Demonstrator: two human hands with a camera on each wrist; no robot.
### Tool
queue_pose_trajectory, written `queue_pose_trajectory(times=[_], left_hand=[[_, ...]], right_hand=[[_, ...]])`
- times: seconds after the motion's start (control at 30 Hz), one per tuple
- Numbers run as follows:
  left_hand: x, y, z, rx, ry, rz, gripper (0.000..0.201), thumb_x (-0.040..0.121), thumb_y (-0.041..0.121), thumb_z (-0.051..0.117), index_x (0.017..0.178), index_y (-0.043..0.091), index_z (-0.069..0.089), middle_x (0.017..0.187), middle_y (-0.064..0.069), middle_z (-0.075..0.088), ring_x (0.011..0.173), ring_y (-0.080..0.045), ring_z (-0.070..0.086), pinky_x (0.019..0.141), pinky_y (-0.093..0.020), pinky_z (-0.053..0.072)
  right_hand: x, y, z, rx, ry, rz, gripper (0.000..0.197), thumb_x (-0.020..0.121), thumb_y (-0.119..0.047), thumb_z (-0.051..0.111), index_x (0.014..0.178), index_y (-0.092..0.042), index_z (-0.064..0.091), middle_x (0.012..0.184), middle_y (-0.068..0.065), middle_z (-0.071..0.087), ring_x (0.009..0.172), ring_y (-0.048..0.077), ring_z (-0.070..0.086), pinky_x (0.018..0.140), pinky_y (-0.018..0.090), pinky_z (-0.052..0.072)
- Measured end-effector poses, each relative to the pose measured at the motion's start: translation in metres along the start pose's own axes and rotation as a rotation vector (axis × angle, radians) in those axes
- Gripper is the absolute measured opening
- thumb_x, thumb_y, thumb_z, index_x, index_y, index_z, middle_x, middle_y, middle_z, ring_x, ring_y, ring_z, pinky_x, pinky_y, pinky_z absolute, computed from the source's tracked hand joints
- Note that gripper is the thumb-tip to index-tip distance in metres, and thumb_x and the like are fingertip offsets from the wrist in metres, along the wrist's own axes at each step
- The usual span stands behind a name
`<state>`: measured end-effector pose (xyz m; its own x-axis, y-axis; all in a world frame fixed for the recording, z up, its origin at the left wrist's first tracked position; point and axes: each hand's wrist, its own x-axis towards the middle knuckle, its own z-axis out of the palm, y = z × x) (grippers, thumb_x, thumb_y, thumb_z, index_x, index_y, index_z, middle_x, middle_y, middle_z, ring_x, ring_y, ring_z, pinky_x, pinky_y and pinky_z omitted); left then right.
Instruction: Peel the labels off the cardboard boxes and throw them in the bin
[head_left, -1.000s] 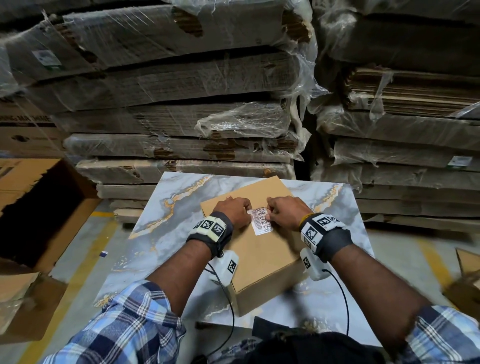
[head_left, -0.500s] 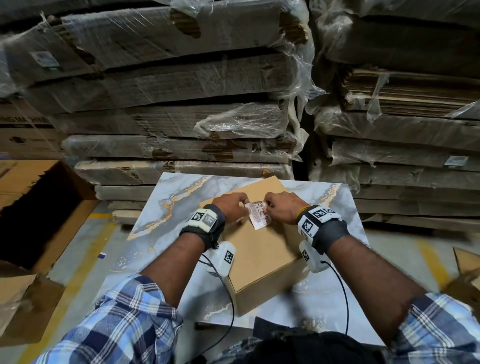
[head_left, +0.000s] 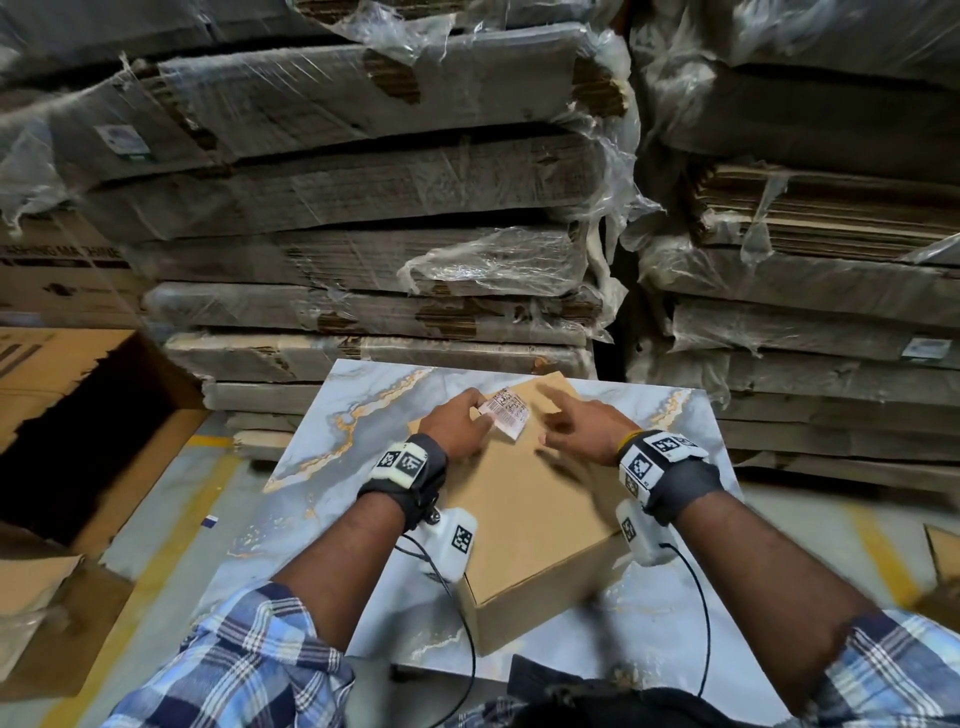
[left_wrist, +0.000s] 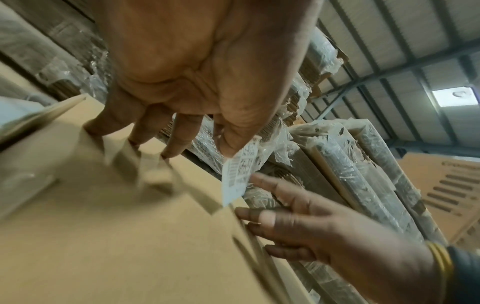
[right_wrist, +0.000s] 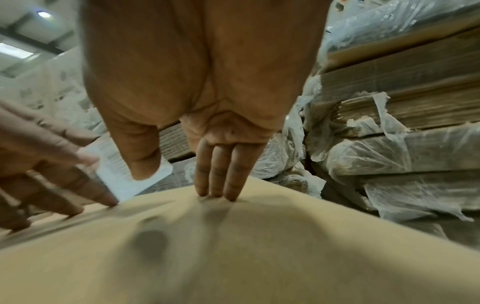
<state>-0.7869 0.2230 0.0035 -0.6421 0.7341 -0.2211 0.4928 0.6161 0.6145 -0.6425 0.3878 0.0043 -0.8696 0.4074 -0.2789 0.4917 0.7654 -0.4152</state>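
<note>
the left hand pinches the white label between thumb and finger, lifted clear of the cardboard box on the marbled surface. the right hand is released, straight fingers touching the box top just beside the label.

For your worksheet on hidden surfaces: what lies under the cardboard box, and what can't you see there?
The cardboard box sits on a marble-patterned slab, whose grey and gold veining shows around it. The part of the slab directly beneath the box is covered. What supports the slab cannot be seen.
</note>
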Motion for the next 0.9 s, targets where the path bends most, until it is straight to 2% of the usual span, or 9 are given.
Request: queue_pose_trajectory(times=[0.07, 0.13, 0.2, 0.27, 0.37, 0.5, 0.6, 0.67, 0.9], left_hand=[[0.001, -0.007, 0.001, -0.181, 0.018, -0.002, 0.019, 0.098, 0.034, 0.054, 0.113, 0.022, 0.055, 0.107, -0.004, 0.070, 0.091, -0.026, 0.065, 0.076, -0.031, 0.047], [-0.003, -0.013, 0.001, -0.321, -0.008, 0.022, 0.041, 0.089, 0.038, 0.065, 0.125, 0.024, 0.051, 0.110, -0.003, 0.068, 0.101, -0.022, 0.063, 0.086, -0.031, 0.048], [-0.009, -0.015, -0.001, -0.229, -0.062, 0.112, 0.072, 0.082, 0.039, 0.074, 0.143, 0.033, 0.037, 0.133, -0.004, 0.058, 0.125, -0.019, 0.054, 0.101, -0.036, 0.047], [-0.013, -0.018, 0.001, 0.017, -0.122, 0.204, 0.095, 0.080, 0.032, 0.078, 0.153, 0.038, 0.017, 0.147, -0.008, 0.048, 0.131, -0.026, 0.050, 0.100, -0.038, 0.048], [-0.010, -0.030, 0.007, 0.223, -0.186, 0.238, 0.109, 0.075, 0.038, 0.080, 0.152, 0.047, 0.003, 0.149, -0.011, 0.044, 0.124, -0.032, 0.053, 0.099, -0.038, 0.046], [-0.009, -0.046, 0.011, 0.161, -0.185, 0.212, 0.106, 0.072, 0.047, 0.081, 0.151, 0.043, 0.011, 0.150, -0.006, 0.045, 0.129, -0.028, 0.050, 0.105, -0.038, 0.043], [-0.011, -0.054, 0.020, 0.117, -0.140, 0.218, 0.106, 0.067, 0.059, 0.079, 0.148, 0.046, 0.011, 0.154, 0.000, 0.038, 0.141, -0.027, 0.037, 0.120, -0.048, 0.020], [-0.012, -0.056, 0.026, 0.120, -0.117, 0.230, 0.107, 0.068, 0.060, 0.078, 0.150, 0.046, 0.011, 0.158, 0.002, 0.032, 0.147, -0.026, 0.026, 0.122, -0.048, 0.007], [-0.012, -0.033, 0.021, 0.327, -0.220, 0.215, 0.107, 0.079, 0.053, 0.076, 0.156, 0.038, 0.003, 0.166, -0.007, 0.005, 0.152, -0.036, 0.003, 0.120, -0.057, 0.003]], right_hand=[[-0.005, -0.002, 0.007, -0.155, -0.054, -0.023, 0.069, 0.095, -0.053, 0.057, 0.154, -0.034, 0.028, 0.147, 0.005, 0.053, 0.127, 0.027, 0.053, 0.105, 0.035, 0.042], [-0.012, -0.008, 0.019, -0.250, -0.139, -0.052, 0.076, 0.094, -0.062, 0.051, 0.157, -0.028, 0.025, 0.164, 0.006, 0.025, 0.144, 0.027, 0.034, 0.116, 0.038, 0.031], [-0.022, -0.015, 0.034, -0.319, -0.191, -0.066, 0.090, 0.094, -0.066, 0.046, 0.161, -0.020, 0.007, 0.167, 0.008, -0.006, 0.154, 0.029, 0.007, 0.124, 0.044, 0.015], [-0.032, -0.022, 0.051, -0.386, -0.189, -0.086, 0.094, 0.095, -0.068, 0.040, 0.160, -0.016, -0.004, 0.165, 0.012, -0.017, 0.154, 0.032, -0.006, 0.124, 0.048, 0.007], [-0.045, -0.031, 0.066, -0.408, -0.203, -0.136, 0.091, 0.097, -0.068, 0.032, 0.159, -0.015, -0.008, 0.164, 0.011, -0.020, 0.153, 0.031, -0.010, 0.124, 0.049, 0.003], [-0.037, -0.027, 0.054, -0.369, -0.218, -0.138, 0.081, 0.100, -0.064, 0.028, 0.160, -0.021, -0.007, 0.165, 0.002, -0.018, 0.154, 0.025, -0.011, 0.124, 0.047, 0.001], [-0.030, -0.027, 0.056, -0.380, -0.189, -0.086, 0.082, 0.100, -0.064, 0.028, 0.159, -0.021, -0.009, 0.165, 0.001, -0.020, 0.153, 0.025, -0.012, 0.123, 0.049, 0.000], [-0.033, -0.032, 0.069, -0.399, -0.192, -0.076, 0.085, 0.099, -0.066, 0.025, 0.159, -0.019, -0.011, 0.164, 0.003, -0.023, 0.153, 0.027, -0.015, 0.123, 0.049, -0.001], [-0.030, -0.022, 0.067, -0.409, -0.206, -0.106, 0.084, 0.096, -0.072, 0.015, 0.159, -0.023, -0.012, 0.163, 0.000, -0.024, 0.152, 0.023, -0.017, 0.124, 0.047, -0.006]])
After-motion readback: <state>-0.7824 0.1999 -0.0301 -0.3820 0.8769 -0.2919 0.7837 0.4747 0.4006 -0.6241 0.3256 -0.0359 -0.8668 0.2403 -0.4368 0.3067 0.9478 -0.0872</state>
